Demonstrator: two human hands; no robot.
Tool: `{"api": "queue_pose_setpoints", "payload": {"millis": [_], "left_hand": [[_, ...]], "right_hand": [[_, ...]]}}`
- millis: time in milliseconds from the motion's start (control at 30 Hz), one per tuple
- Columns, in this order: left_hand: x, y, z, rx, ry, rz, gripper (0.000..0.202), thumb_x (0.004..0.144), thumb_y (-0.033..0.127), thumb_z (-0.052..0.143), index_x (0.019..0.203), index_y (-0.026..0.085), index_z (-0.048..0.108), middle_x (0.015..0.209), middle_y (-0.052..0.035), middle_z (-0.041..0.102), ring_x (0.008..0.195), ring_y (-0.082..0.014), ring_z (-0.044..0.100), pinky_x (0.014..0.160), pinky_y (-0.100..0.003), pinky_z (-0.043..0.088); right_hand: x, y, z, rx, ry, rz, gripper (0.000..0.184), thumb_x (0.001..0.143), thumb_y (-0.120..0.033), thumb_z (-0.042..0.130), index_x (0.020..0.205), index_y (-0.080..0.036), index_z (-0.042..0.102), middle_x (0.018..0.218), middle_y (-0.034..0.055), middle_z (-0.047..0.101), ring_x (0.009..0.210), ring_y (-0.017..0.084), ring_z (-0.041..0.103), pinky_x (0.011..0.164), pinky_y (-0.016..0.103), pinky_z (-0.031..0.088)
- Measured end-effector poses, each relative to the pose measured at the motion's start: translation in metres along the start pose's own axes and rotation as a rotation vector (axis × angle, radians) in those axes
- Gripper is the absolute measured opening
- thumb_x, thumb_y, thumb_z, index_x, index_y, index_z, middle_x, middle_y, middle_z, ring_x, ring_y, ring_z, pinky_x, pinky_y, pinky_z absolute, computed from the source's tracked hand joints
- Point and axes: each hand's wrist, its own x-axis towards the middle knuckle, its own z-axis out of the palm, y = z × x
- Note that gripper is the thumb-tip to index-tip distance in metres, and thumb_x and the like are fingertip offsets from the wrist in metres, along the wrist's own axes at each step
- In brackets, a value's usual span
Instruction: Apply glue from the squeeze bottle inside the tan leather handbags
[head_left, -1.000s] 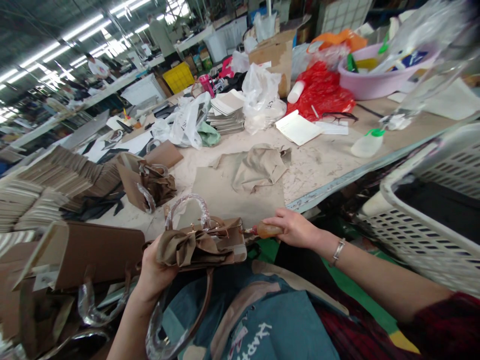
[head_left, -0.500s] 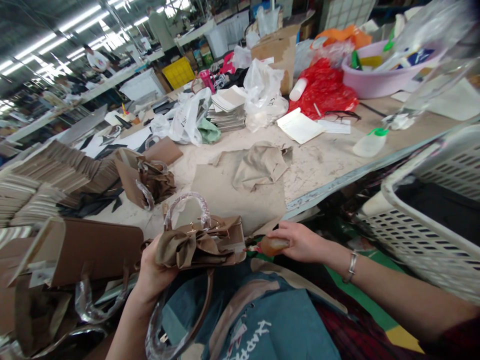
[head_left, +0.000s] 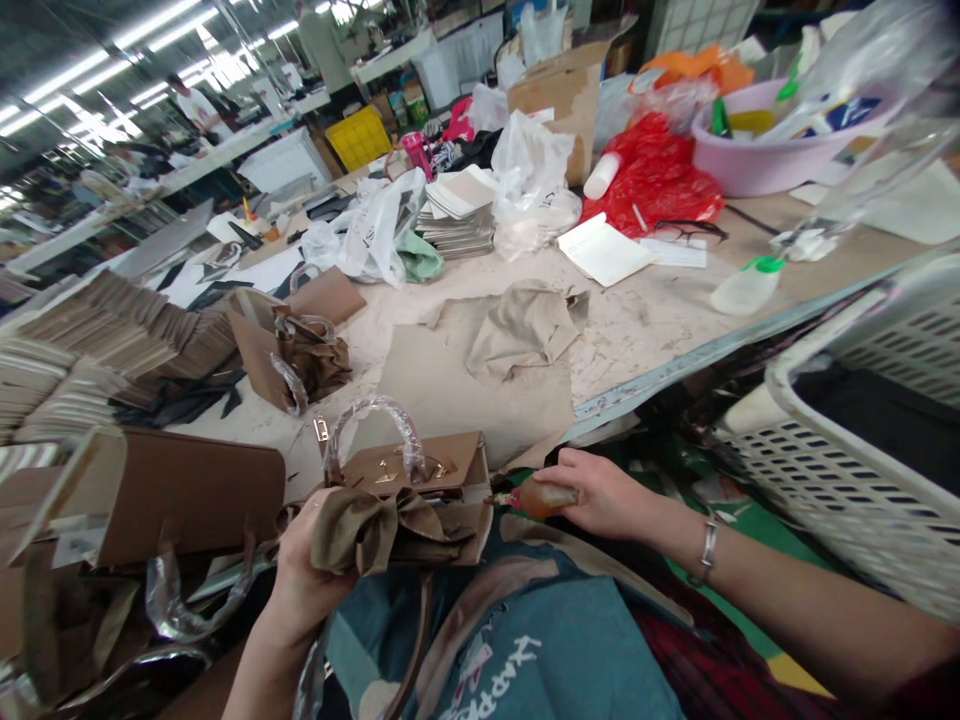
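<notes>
My left hand [head_left: 309,555] grips a brown handbag [head_left: 431,465] at its left end, over my lap. The bag's crumpled olive-brown lining [head_left: 375,530] bulges out toward me, and one handle [head_left: 382,405] wrapped in clear plastic stands up at the back. In my right hand [head_left: 600,495] is a small squeeze bottle [head_left: 545,497] of amber liquid, probably glue. Its reddish nozzle points left and meets, or nearly meets, the bag's right end edge. A larger brown bag body [head_left: 191,495] lies on its side left of my left hand.
Another part-made bag [head_left: 289,350] sits on the table beside stacked brown panels [head_left: 112,335]. Brown paper [head_left: 480,390] covers the near table edge. A white plastic basket [head_left: 840,440] stands at the right. Farther back are a green-capped bottle [head_left: 746,288], glasses [head_left: 690,230] and a lilac basin [head_left: 780,150].
The handbag has tilted, so more of its back panel and gold fittings show. Its lining has shifted slightly downward. The bottle stays by the bag's right end.
</notes>
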Motion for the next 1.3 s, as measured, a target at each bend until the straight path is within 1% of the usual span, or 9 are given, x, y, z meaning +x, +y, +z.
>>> {"api": "queue_pose_setpoints", "payload": {"millis": [167,333,400,533,733,900,1067,1200,1300], "left_hand": [[0.0,0.003,-0.001,0.001,-0.016,0.007,0.03,0.072,0.016,0.068,0.1,0.02,0.062,0.09,-0.0063,0.069,0.078,-0.0218,0.069,0.07,-0.031,0.056],[0.001,0.003,-0.001,-0.01,0.001,0.039,0.028,0.072,0.015,0.067,0.098,0.021,0.062,0.087,-0.005,0.069,0.076,-0.0214,0.068,0.069,-0.031,0.056],[0.002,0.003,0.0,-0.02,-0.005,0.028,0.027,0.071,0.016,0.068,0.098,0.021,0.062,0.088,-0.0055,0.07,0.077,-0.0221,0.069,0.07,-0.031,0.057],[0.003,0.005,0.001,-0.032,-0.008,0.013,0.026,0.072,0.015,0.068,0.097,0.02,0.063,0.087,-0.0062,0.071,0.076,-0.0218,0.069,0.069,-0.031,0.057],[0.002,0.006,0.001,-0.048,0.005,0.015,0.024,0.072,0.014,0.068,0.094,0.02,0.064,0.086,-0.0056,0.071,0.075,-0.021,0.069,0.067,-0.03,0.056],[0.002,0.008,0.0,-0.051,0.012,0.008,0.024,0.071,0.014,0.068,0.094,0.021,0.064,0.084,-0.004,0.071,0.074,-0.0204,0.069,0.067,-0.029,0.056],[0.002,0.008,0.001,-0.049,0.006,-0.019,0.02,0.072,0.018,0.068,0.091,0.021,0.065,0.083,-0.0046,0.072,0.072,-0.0211,0.069,0.064,-0.03,0.056],[0.003,0.01,0.002,-0.058,0.039,-0.003,0.02,0.07,0.017,0.067,0.089,0.02,0.064,0.08,-0.0044,0.072,0.07,-0.0209,0.069,0.064,-0.031,0.056],[0.004,0.013,0.002,-0.052,0.046,0.008,0.017,0.071,0.016,0.067,0.087,0.02,0.063,0.079,-0.004,0.071,0.068,-0.0198,0.067,0.062,-0.029,0.055]], "right_hand": [[-0.001,0.002,0.002,-0.04,0.106,0.012,0.033,0.085,-0.02,0.062,0.118,-0.02,0.071,0.085,0.0059,0.056,0.073,0.016,0.053,0.064,0.027,0.041],[-0.004,0.0,0.001,0.013,-0.001,0.004,0.032,0.083,-0.02,0.065,0.114,-0.025,0.071,0.082,0.0031,0.055,0.07,0.014,0.053,0.061,0.025,0.039],[-0.005,-0.001,0.002,-0.021,0.008,0.004,0.032,0.084,-0.019,0.064,0.114,-0.025,0.071,0.081,0.0033,0.055,0.071,0.015,0.052,0.061,0.025,0.039],[-0.007,0.0,0.004,-0.07,0.115,-0.008,0.037,0.086,-0.017,0.059,0.122,-0.022,0.068,0.087,0.0058,0.056,0.076,0.016,0.053,0.067,0.027,0.041],[-0.007,0.0,0.009,-0.039,0.026,-0.063,0.039,0.082,-0.014,0.061,0.12,-0.024,0.068,0.084,0.0042,0.054,0.075,0.016,0.052,0.065,0.026,0.042],[-0.01,0.003,0.011,-0.077,0.175,-0.041,0.037,0.088,-0.019,0.057,0.123,-0.021,0.067,0.085,0.006,0.055,0.075,0.017,0.051,0.066,0.028,0.042],[-0.012,0.003,0.008,-0.034,0.036,-0.064,0.035,0.087,-0.022,0.061,0.122,-0.025,0.067,0.084,0.0041,0.055,0.074,0.015,0.052,0.065,0.026,0.043],[-0.013,0.003,0.009,-0.099,0.089,-0.036,0.041,0.084,-0.015,0.06,0.124,-0.025,0.067,0.085,0.0047,0.055,0.077,0.017,0.053,0.066,0.027,0.043],[-0.013,0.004,0.011,-0.092,0.091,-0.073,0.044,0.083,-0.014,0.06,0.125,-0.024,0.065,0.086,0.0045,0.055,0.077,0.017,0.053,0.067,0.027,0.043]]}}
